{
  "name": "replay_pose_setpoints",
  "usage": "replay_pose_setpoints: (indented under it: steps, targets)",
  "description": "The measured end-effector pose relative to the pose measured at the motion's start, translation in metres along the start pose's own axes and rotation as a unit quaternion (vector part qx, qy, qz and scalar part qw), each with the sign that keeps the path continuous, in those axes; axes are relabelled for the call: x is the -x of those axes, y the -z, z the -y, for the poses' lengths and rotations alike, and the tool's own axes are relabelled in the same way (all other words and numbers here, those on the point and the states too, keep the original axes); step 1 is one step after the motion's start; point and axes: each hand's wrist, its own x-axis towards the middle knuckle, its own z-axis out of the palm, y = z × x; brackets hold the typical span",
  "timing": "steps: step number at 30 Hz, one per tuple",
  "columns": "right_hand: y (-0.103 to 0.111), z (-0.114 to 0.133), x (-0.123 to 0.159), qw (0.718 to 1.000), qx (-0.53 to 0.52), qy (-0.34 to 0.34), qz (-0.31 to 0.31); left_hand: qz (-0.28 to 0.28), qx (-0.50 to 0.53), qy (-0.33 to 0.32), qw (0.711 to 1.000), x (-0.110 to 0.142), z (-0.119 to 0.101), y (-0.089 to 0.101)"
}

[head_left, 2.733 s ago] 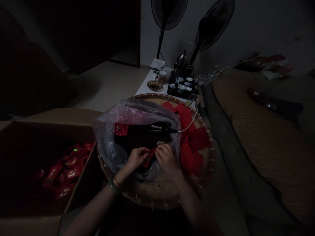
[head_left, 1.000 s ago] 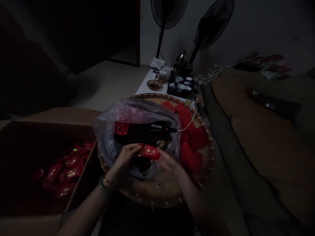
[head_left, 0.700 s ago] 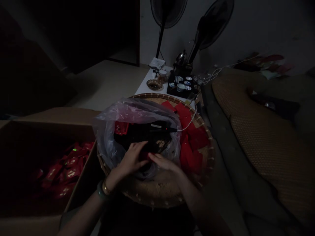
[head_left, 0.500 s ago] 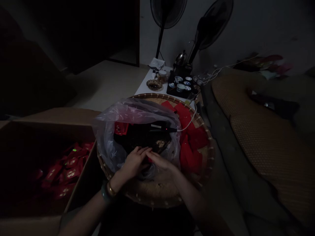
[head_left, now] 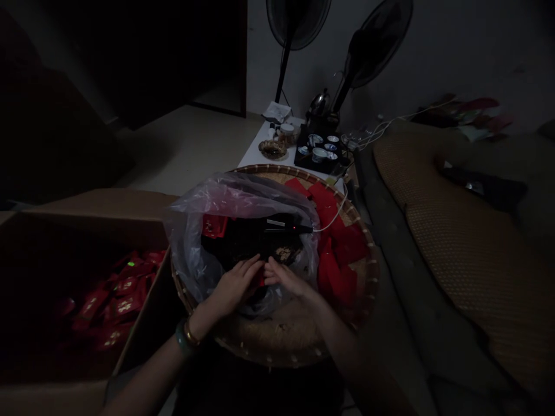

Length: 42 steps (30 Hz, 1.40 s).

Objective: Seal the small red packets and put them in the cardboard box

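My left hand [head_left: 236, 284] reaches over the open mouth of a clear plastic bag [head_left: 186, 254], its fingers closed around a small red packet [head_left: 262, 281] that is mostly hidden. From the other side, my right hand [head_left: 287, 278] has its bent fingertips at the packet's right edge. Inside the bag lies a dark mass of what looks like loose tea leaves [head_left: 234, 242], with a pale brown clump [head_left: 283, 253] near my right hand. Behind my hands are a black sealer-like device [head_left: 281, 229] with a small red light and a red tray [head_left: 214, 226].
A round bamboo basket [head_left: 277, 346] holds the bag and several flat red pouches [head_left: 338, 271]. To the left stands a cardboard box [head_left: 108, 202] with shiny red packets [head_left: 125, 294]. A white cable [head_left: 336, 214] crosses the basket rim. Behind is a tea tray [head_left: 306, 159] with cups.
My fingertips have separated: the right hand has shifted slightly right and its fingers have bent, while the left fingers have straightened a little. The red packet between them shows a little more.
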Motion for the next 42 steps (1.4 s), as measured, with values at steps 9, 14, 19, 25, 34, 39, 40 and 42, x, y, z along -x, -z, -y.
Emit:
replay_pose_setpoints:
  steps: [9,14,19,25,34,39,40,42]
  targets:
    - [-0.003,0.015,0.01,0.998,0.02,-0.026,0.051,0.042,-0.037,-0.075,0.996,0.0,0.004,0.018]
    - [0.029,0.02,0.004,0.995,0.081,0.023,-0.049,0.034,-0.019,-0.041,0.998,-0.002,0.006,0.021]
    - [0.053,-0.001,-0.014,0.885,0.431,0.074,-0.159,0.037,-0.002,-0.001,0.999,0.0,0.008,0.023]
    - [0.034,-0.026,-0.031,0.8,0.581,0.059,-0.139,0.032,0.003,0.025,0.999,0.0,0.011,0.028]
    - [0.024,-0.034,-0.046,0.825,0.536,0.101,-0.15,0.02,0.028,0.025,0.999,0.004,0.012,0.037]
    - [0.024,-0.032,-0.052,0.841,0.5,0.14,-0.152,-0.023,0.024,0.048,0.998,0.0,0.01,0.036]
    - [0.024,-0.032,-0.053,0.843,0.497,0.145,-0.146,-0.028,0.031,0.053,0.998,-0.001,0.01,0.035]
    - [0.024,-0.031,-0.054,0.844,0.497,0.145,-0.139,-0.034,0.047,0.061,0.996,-0.002,0.011,0.035]
